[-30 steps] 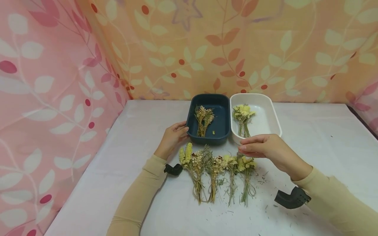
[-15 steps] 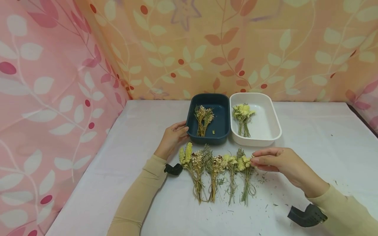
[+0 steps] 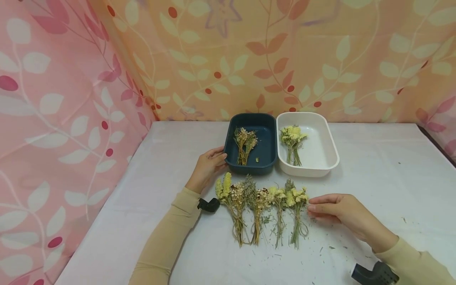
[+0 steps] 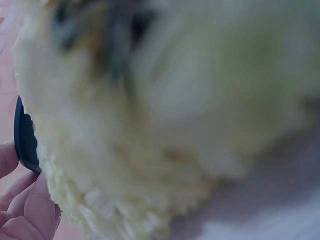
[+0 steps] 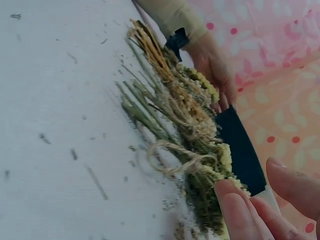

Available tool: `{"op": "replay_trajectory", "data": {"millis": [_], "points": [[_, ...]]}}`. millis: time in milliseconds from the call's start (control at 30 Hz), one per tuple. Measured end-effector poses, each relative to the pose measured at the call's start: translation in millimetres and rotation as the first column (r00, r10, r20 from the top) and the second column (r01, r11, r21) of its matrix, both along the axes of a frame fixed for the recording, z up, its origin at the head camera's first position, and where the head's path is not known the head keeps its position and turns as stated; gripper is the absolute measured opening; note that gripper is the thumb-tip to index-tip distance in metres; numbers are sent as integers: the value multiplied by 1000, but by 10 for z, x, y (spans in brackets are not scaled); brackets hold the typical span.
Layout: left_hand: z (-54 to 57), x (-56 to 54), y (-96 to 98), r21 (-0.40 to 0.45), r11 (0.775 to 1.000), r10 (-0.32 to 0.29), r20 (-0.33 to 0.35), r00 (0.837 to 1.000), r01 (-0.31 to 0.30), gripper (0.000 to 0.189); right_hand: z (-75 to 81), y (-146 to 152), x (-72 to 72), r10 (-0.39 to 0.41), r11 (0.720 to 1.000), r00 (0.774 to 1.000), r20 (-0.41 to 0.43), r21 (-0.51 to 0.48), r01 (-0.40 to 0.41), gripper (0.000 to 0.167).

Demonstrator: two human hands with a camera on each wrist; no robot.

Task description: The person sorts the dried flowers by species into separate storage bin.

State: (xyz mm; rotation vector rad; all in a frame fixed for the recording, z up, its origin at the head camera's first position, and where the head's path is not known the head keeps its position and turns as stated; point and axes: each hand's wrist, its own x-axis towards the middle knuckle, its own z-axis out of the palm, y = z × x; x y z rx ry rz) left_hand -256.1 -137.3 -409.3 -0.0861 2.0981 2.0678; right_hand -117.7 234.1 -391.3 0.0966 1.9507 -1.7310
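Observation:
My left hand rests with its fingers against the left wall of a dark blue tray. Inside that tray lies a bundle of small dried flowers. My right hand is beside the rightmost yellow dried flower bundle, fingertips right at its blossoms. The right wrist view shows the thumb apart from the fingers, and a twine loop around the stems. Blurred pale blossoms cover most of the left wrist view, with some fingers at the lower left.
A white tray stands against the blue one's right side, holding a yellow flower bundle. Several more dried bundles, including a beige one, lie in a row before the trays. Plant crumbs are scattered on the white tablecloth.
My right hand has moved down and to the right from in front of the white tray to beside the rightmost bundle. The left hand stays at the blue tray.

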Motion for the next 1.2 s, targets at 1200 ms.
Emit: {"op": "replay_trajectory", "data": {"millis": [1200], "points": [[3,3,8,28,1000,-6,-18,1000,6,45,-271,-275,37,81,992,985,152,-104,-66,39]]}}
